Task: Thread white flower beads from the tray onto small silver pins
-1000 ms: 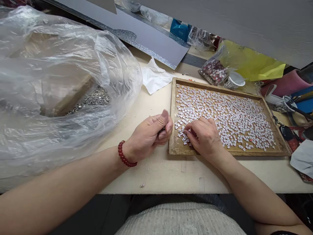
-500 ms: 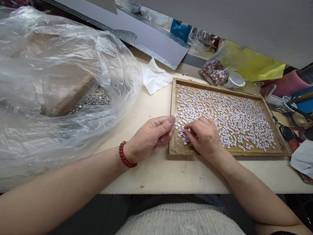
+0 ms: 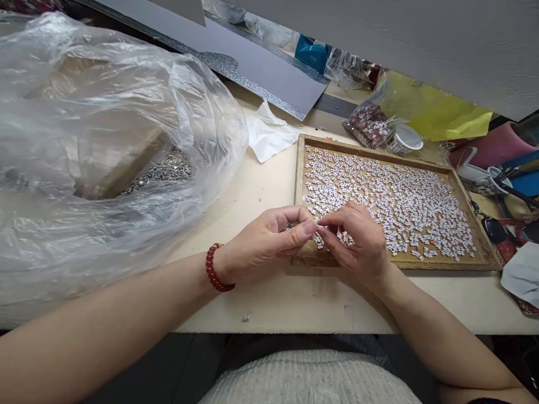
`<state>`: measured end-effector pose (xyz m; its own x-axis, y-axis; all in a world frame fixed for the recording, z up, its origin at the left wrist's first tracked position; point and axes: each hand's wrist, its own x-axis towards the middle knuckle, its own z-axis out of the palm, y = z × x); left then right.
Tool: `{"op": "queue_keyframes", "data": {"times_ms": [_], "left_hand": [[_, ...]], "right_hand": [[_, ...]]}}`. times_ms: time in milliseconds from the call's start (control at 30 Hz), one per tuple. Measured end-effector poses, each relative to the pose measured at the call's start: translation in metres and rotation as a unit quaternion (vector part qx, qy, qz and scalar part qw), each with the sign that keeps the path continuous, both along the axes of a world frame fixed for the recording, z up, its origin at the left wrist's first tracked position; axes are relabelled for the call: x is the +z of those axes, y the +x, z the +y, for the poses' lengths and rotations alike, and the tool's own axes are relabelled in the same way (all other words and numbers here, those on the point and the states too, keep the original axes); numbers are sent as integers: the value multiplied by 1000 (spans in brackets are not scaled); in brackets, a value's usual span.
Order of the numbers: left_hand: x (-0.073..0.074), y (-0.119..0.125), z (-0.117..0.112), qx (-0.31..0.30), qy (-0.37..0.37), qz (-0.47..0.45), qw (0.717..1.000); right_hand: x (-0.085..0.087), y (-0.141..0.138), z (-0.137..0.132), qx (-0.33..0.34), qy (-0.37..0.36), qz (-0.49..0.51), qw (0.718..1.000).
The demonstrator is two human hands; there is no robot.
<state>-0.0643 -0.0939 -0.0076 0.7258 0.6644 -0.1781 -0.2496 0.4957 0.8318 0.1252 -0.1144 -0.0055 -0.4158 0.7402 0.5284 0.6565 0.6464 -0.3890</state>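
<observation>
My left hand (image 3: 280,235), a red bead bracelet (image 3: 214,269) at its wrist, is closed with thumb and forefinger together. Small silvery metal pieces (image 3: 290,225) peek out of its curled palm. Thumb and forefinger of my right hand (image 3: 356,238) pinch a tiny white piece, and its tips meet those of the left. Both hands are over the near left corner of a shallow wooden tray (image 3: 300,174). Many small white pieces (image 3: 404,202) with reddish marks lie scattered in the tray. What exactly sits between the fingertips is too small to make out fully.
A big clear plastic bag (image 3: 202,129) on the left covers a wooden tray (image 3: 122,168) and silvery metal bits (image 3: 162,171). Behind are a white tissue (image 3: 272,132), a paper cup (image 3: 404,138) and a bag of reddish pieces (image 3: 368,120). A small object (image 3: 247,317) lies near the table edge.
My left hand has moved right until its fingertips meet those of my right hand. The right hand has lifted slightly from the pieces in the tray, its fingers still pinched.
</observation>
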Motion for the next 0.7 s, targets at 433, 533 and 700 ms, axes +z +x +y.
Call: {"op": "queue_keyframes", "data": {"times_ms": [433, 533, 700], "left_hand": [[0, 0, 0, -2, 38, 53, 998], [0, 0, 0, -1, 31, 53, 998], [1, 0, 1, 0, 68, 73, 995]], "right_hand": [[5, -5, -2, 70, -26, 67, 995], [8, -7, -2, 72, -19, 79, 994], [13, -9, -3, 80, -13, 97, 992]]}}
